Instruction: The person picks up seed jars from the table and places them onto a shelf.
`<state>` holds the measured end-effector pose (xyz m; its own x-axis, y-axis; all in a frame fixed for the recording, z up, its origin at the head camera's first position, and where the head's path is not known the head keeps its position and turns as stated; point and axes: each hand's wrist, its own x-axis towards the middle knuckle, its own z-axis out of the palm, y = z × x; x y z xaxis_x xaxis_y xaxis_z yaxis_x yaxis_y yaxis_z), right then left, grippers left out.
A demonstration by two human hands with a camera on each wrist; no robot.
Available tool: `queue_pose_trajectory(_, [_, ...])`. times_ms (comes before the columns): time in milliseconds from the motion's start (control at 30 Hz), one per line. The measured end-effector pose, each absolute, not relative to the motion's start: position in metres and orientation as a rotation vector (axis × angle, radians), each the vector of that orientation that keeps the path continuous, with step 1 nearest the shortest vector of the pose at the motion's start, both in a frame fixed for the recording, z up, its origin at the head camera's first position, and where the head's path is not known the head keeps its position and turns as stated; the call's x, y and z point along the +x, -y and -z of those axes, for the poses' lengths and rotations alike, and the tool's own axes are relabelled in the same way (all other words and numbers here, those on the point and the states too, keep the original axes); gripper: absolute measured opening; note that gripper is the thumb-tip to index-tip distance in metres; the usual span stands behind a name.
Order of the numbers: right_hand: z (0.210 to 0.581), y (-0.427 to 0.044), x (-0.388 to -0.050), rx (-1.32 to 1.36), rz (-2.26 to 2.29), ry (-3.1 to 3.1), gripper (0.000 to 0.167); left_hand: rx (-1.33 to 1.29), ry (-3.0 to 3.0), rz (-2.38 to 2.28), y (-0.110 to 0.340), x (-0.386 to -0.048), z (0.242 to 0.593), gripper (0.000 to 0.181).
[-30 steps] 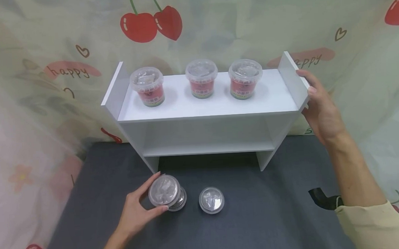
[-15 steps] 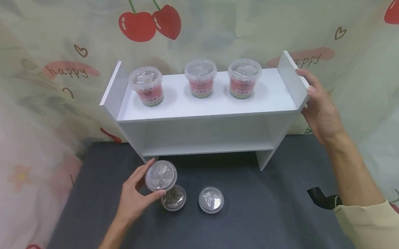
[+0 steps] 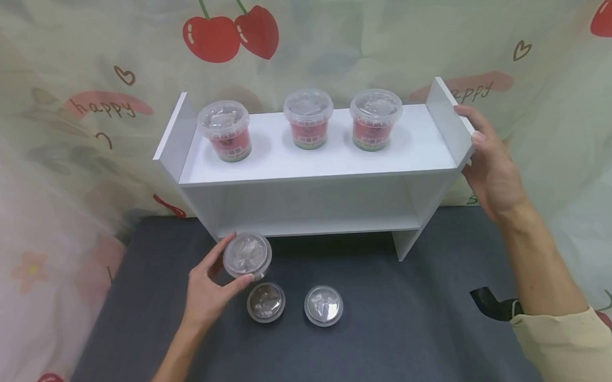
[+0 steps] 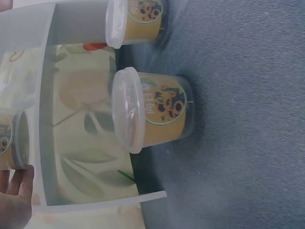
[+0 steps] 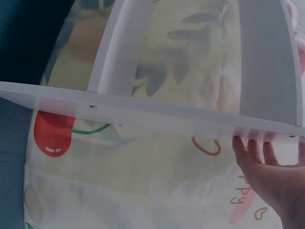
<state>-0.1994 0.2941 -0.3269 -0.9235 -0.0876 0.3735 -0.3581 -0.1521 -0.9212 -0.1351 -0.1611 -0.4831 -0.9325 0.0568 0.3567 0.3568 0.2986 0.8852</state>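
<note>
In the head view my left hand [image 3: 207,288] grips a lidded plastic tub [image 3: 247,254], thumb on the near side and fingers on the far side. It is raised off the table, in front of the shelf's lower left. The left wrist view shows part of this tub [image 4: 12,138] with a yellow sunflower label. Two similar tubs stand on the table: one [image 3: 266,302] just below the held tub, another [image 3: 323,306] to its right. My right hand [image 3: 497,172] holds the right side panel [image 3: 450,123] of the white shelf [image 3: 315,164], fingertips against the panel.
On the shelf's top board stand a left tub [image 3: 225,132], a middle tub [image 3: 309,120] and a right tub [image 3: 375,121], all with red labels. The middle board [image 3: 318,222] lies below. A patterned curtain [image 3: 360,32] hangs behind. A black curved object [image 3: 491,305] lies beside the right forearm.
My left hand has lifted the tub off the one beneath it and carried it forward, toward the shelf. My right hand has stayed on the side panel.
</note>
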Motion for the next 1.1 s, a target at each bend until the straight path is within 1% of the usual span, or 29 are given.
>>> queue_pose_trajectory(233, [0.327,-0.293,-0.200,0.513,-2.196,1.907,0.051,-0.385,2.243,1.661,0.153,-0.146,0.479,0.082])
queue_pose_trajectory(467, [0.328,-0.295,-0.201,0.533,-2.237,1.856,0.049,-0.317,2.196,1.655,0.133,-0.144,0.445,0.074])
queue_pose_trajectory(900, [0.329,-0.294,-0.202,0.545,-2.245,1.842,0.051,-0.230,2.130,1.692,0.122,-0.160,0.442,0.073])
queue_pose_trajectory(1100, [0.329,-0.293,-0.202,0.534,-2.246,1.840,0.050,-0.234,2.088,1.725,0.119,-0.167,0.442,0.072])
